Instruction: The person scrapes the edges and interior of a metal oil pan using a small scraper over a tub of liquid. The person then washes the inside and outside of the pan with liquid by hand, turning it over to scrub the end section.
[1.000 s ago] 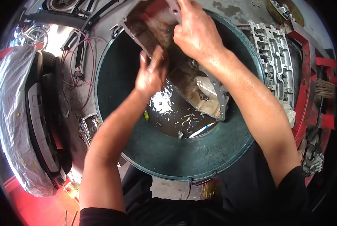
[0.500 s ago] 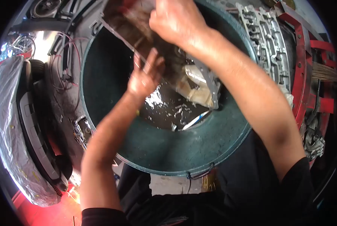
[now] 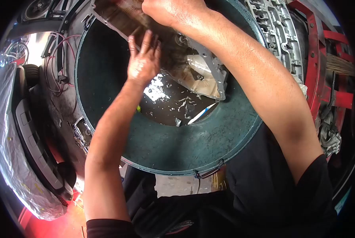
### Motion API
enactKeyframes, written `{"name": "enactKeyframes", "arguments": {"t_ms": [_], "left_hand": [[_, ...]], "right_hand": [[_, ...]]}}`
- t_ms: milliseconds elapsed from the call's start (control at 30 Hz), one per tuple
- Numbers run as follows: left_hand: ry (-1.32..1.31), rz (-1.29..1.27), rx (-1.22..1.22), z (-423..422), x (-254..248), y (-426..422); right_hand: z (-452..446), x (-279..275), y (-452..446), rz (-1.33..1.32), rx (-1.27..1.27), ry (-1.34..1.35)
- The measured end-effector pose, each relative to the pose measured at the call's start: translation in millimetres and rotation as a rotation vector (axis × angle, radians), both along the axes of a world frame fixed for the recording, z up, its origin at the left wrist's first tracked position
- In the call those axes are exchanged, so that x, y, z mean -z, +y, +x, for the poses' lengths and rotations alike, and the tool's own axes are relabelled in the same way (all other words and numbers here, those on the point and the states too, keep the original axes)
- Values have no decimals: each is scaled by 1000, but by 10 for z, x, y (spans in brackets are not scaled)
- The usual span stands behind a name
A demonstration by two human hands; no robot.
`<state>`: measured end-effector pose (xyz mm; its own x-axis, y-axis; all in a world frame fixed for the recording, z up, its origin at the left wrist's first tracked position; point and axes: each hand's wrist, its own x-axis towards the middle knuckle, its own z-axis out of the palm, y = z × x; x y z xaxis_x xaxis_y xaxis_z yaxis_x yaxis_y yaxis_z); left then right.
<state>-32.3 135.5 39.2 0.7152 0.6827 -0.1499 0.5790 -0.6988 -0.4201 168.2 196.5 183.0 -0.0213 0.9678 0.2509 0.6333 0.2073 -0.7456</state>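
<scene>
A dirty metal engine oil pan (image 3: 171,53) with a bolt-hole flange lies tilted across the far part of a round dark green tub (image 3: 185,152). My left hand (image 3: 143,63) is wet, its fingers spread over the pan's near rim and inner wall. My right hand (image 3: 175,11) is closed in a fist above the pan's far part at the top edge of the view. What it holds, if anything, is hidden; a reddish patch shows beside it. Dark liquid (image 3: 161,109) with light flecks covers the tub's bottom. A thin blue-and-white piece (image 3: 201,114) lies at the liquid's edge.
A metal cylinder head (image 3: 278,35) stands right of the tub, beside a red metal frame (image 3: 318,59). On the left are a plastic-wrapped car part (image 3: 7,139), a thin red hose (image 3: 52,51) and a small metal part (image 3: 82,135) close against the tub.
The tub and pan appear higher and slightly left in view. My right hand has moved up and left, and my left hand up with the pan's rim. The pan now looks less blurred.
</scene>
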Motion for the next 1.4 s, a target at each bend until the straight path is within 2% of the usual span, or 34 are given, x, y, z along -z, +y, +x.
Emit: {"name": "enactKeyframes", "arguments": {"t_ms": [33, 67, 133, 233, 267, 500, 667, 733, 767, 867, 900, 967, 1000, 1033, 1100, 1167, 1300, 1367, 1400], "left_hand": [[55, -3, 20, 59, 122, -80], [38, -113, 127, 86, 214, -288], [-255, -305, 32, 189, 657, -714], [-585, -282, -191, 493, 857, -1051], [-576, -326, -180, 596, 932, -1157], [-712, -437, -318, 768, 919, -1281], [-772, -448, -433, 965, 947, -1387], [-929, -709, -399, 901, 904, -1422], [-927, -705, -404, 825, 864, -1424], [-977, -971, -213, 451, 630, -1336], [-724, -1038, -264, 292, 384, -1307], [-155, -898, -475, -11, 160, -1360], [251, -701, -435, 9, -57, -1333], [253, -828, -500, -17, -148, -1240], [-228, -532, -423, 27, 113, -1357], [-685, -441, -236, 384, 150, -1136], [-787, -215, -224, 888, 803, -662], [-868, -401, -175, 1026, 1187, -408], [-607, -467, -253, 1091, 1066, -434]], "right_hand": [[7, -38, -18, -57, -20, 23], [10, -58, -1, -76, -32, 33], [11, -50, 24, -45, -37, 5], [59, -72, -86, -24, -61, -16], [50, -61, -107, 13, -37, -4], [30, -47, -31, -120, -50, 3], [13, -108, -109, -29, -27, 17], [-14, -26, -24, -76, -2, -16], [-25, 4, -22, -92, 2, -25], [-21, -11, 7, -35, 6, 9], [-19, -15, 18, -36, 3, 4], [-9, -13, -2, -36, 23, -17], [-8, -18, -57, -49, 21, -9], [-5, -58, -89, -48, 10, 18], [9, -106, -78, -36, 5, 45], [-2, -78, -85, -48, -2, 29], [-21, 116, 74, 63, -11, 42], [-37, 139, 69, 60, -6, 61], [-32, 144, 43, 60, -11, 65]]}}
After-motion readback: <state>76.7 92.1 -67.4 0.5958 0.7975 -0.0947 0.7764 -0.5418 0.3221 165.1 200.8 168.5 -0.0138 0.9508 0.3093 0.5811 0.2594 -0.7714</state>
